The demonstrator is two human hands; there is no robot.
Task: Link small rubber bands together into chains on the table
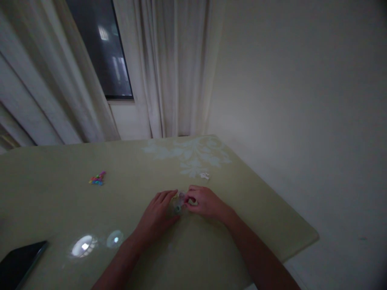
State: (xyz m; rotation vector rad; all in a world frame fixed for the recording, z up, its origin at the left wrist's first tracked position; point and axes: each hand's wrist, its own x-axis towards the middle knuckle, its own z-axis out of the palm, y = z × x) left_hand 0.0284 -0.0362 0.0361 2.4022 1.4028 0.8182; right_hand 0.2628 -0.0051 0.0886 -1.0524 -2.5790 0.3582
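Observation:
A small clear object (179, 202), with faint pink, yellow and dark green spots, lies on the table between my two hands. My left hand (157, 213) rests along its left side, thumb and fingers apart around it. From the right, my right hand (203, 202) has its thumb and index finger pinched together at the object's edge. What the pinch holds, if anything, is too small to make out.
Small colourful pieces (97, 178) lie in a pile on the table (127, 169) at the left. A small white item (204, 176) sits beyond my right hand. A dark flat device (21, 262) is at the near left. The wall (287, 121) borders the table's right side.

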